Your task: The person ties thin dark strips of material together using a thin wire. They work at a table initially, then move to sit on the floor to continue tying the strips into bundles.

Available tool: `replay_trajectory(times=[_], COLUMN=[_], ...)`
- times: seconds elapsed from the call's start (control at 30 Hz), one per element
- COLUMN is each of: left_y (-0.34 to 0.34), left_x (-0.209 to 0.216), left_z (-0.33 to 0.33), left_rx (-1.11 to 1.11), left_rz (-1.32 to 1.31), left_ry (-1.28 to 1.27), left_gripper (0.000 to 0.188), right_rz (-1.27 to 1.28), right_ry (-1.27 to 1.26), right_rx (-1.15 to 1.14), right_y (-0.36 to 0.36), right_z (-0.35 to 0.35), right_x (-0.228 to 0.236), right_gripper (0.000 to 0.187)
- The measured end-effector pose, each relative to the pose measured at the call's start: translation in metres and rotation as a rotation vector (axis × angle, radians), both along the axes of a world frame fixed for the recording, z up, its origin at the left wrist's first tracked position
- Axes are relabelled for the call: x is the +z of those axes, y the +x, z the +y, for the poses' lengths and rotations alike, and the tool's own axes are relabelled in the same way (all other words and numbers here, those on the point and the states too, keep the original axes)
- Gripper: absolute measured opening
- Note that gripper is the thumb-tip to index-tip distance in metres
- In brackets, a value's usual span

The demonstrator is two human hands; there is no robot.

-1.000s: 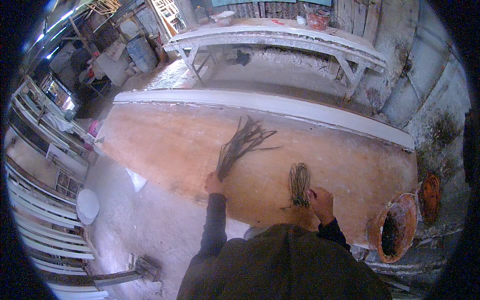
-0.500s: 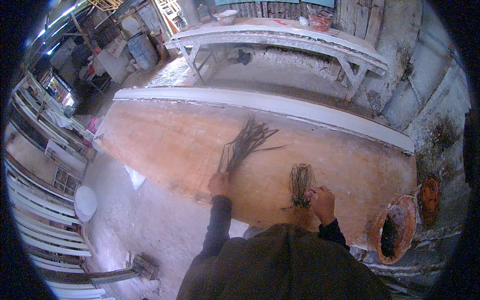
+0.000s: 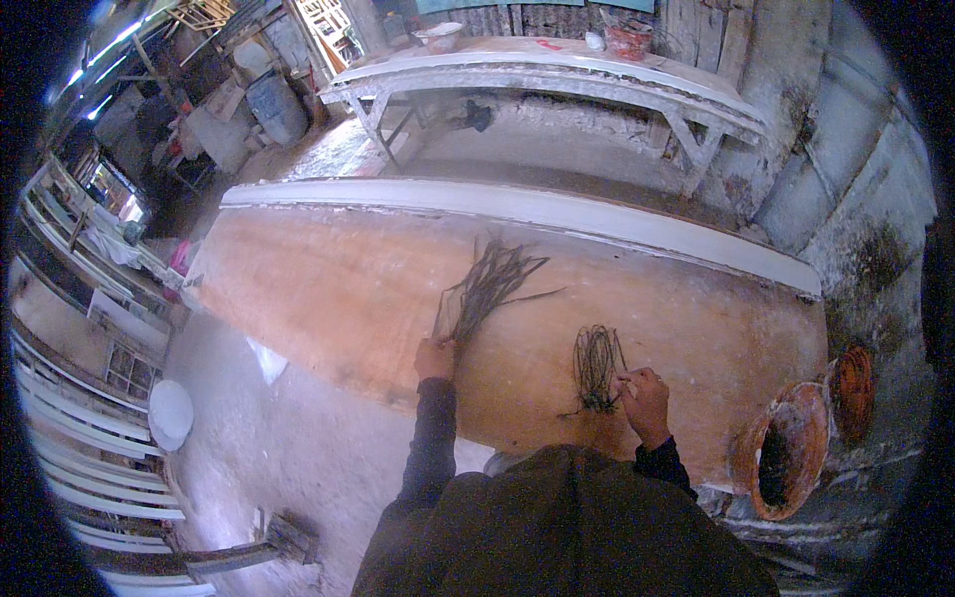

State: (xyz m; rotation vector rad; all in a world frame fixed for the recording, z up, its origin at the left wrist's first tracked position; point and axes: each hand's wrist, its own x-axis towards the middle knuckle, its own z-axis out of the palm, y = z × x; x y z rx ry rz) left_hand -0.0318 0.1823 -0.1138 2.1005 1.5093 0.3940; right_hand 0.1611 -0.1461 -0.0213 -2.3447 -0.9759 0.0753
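Observation:
My left hand (image 3: 435,357) is closed round the lower end of a bundle of dark fibre strands (image 3: 489,283), whose loose ends fan out away from me over the wooden tabletop (image 3: 328,289). Right of it lies a looped coil of dark strands (image 3: 595,366) on the same surface. My right hand (image 3: 646,398) is at the coil's right edge, thumb and fingers pinched together on the strands there. A few short ends stick out at the coil's near left.
A long white moulding (image 3: 517,216) runs along the table's far edge. Orange-rimmed basins (image 3: 818,423) stand at the right. Beyond is a white workbench (image 3: 557,72) with a red bucket (image 3: 628,40). White strips (image 3: 95,463) are racked at the left, beside a white round container (image 3: 171,414).
The view has shifted slightly. Both hands keep nearly the same places and grips, and the strands have hardly moved.

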Motion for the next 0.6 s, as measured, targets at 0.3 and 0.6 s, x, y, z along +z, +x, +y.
replay_trajectory(times=[0.3,0.6], left_y=[-0.008,-0.005], left_x=[0.037,0.127], left_z=[-0.033,-0.092], left_rx=[-0.028,-0.039], left_rz=[-0.493,-0.626], left_ry=[0.093,-0.236], left_gripper=[0.022,0.009], right_rz=[-0.015,0.141], right_ry=[0.140,0.275], right_rx=[0.158,0.388], right_y=[-0.001,-0.016], right_z=[0.002,0.029], right_x=[0.012,0.009], right_gripper=[0.015,0.018])
